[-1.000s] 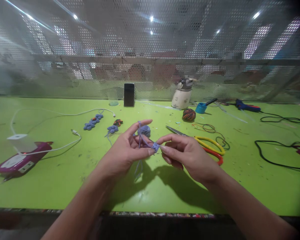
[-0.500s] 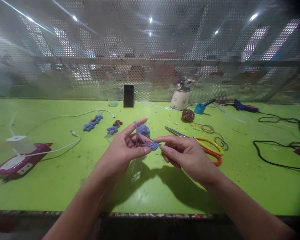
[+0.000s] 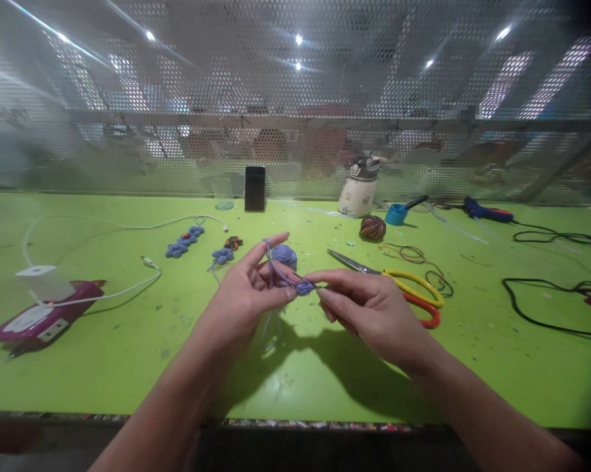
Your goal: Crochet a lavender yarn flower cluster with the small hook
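Observation:
Between my hands is a small purple crochet piece [image 3: 304,288]. My left hand [image 3: 248,288] pinches its left edge between thumb and finger, with purple yarn looped over the raised index finger. My right hand [image 3: 361,303] is closed at the piece's right side on a thin, dark crochet hook [image 3: 315,286], mostly hidden by the fingers. Behind the left fingers lies a purple yarn ball [image 3: 284,256]. A loose strand hangs below that hand. Scissors [image 3: 413,288] with yellow and red handles lie partly behind my right hand.
Purple crochet flowers [image 3: 184,242] and a dark orange one [image 3: 233,242] lie left. Farther back are a phone [image 3: 254,189], a bottle [image 3: 357,193], a multicoloured yarn ball [image 3: 372,228] and a blue tape roll [image 3: 396,214]. A power strip [image 3: 49,318] sits left; a glue gun [image 3: 487,210] lies right.
The crochet piece has turned slightly in my fingers, and the dark hook shows more against it. Both hands keep nearly the same place; the whole view has shifted a little.

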`<state>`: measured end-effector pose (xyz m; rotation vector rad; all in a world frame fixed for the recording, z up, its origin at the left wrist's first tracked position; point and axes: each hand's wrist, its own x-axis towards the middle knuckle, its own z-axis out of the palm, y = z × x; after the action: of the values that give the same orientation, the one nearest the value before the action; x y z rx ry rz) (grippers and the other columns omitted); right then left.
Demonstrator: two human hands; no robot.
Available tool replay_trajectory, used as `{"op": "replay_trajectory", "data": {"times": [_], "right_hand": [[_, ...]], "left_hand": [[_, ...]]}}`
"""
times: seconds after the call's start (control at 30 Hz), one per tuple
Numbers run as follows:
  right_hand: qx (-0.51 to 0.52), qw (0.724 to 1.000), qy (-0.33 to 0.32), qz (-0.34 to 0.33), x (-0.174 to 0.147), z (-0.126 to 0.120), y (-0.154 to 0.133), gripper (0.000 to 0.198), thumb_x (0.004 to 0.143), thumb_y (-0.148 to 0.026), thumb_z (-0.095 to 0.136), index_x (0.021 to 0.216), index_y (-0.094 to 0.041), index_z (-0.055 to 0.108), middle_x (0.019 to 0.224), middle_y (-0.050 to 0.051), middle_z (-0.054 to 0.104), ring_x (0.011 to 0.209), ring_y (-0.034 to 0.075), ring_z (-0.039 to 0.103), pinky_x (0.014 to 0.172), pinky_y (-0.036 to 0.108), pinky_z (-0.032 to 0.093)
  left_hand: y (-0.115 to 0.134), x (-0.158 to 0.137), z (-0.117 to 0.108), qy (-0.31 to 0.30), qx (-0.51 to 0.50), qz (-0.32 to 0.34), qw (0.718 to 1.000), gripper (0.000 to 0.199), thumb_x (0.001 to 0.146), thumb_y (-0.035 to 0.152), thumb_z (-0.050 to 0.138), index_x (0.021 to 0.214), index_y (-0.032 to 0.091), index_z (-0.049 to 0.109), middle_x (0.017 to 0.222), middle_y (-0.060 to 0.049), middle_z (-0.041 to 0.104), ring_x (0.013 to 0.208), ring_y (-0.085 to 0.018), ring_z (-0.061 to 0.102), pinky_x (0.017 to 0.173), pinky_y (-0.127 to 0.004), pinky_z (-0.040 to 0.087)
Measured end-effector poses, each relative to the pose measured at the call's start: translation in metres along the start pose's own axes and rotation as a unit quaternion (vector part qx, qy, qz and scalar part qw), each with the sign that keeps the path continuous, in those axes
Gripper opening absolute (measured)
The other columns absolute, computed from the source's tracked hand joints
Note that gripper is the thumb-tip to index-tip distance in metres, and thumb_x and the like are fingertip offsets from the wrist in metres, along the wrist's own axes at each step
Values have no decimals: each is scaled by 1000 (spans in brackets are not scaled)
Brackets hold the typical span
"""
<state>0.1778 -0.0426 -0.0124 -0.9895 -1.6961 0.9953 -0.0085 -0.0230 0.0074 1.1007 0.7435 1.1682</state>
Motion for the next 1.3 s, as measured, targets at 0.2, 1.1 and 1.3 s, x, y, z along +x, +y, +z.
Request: {"op": "replay_trajectory", "data": {"times": [0.2,1.1,1.3], "right_hand": [[-30,999,-24,-24,-1,-2,-3,26,89,-17,59,110,-22,74,59,-3,53,53,8,42,48,21,32],[66,997,5,-32,-1,-6,0,29,90,-16,58,114,-25,72,59,-4,48,51,7,38,44,21,28],[46,997,0,-54,-2,-7,0,30,89,-16,58,113,-24,73,61,-2,52,51,8,37,45,22,28]], "left_hand": [[-2,0,-1,6,21,-4,1000,80,63,5,77,136,14,44,70,2,65,68,-12,59,69,-25,44],[-7,-7,5,-23,-2,69,997,51,73,8,74,119,20,56,78,1,64,77,-11,57,75,-24,44],[-4,-9,4,-24,-33,36,999,43,75,16,71,117,17,64,85,-4,67,75,-14,57,66,-25,42]]}}
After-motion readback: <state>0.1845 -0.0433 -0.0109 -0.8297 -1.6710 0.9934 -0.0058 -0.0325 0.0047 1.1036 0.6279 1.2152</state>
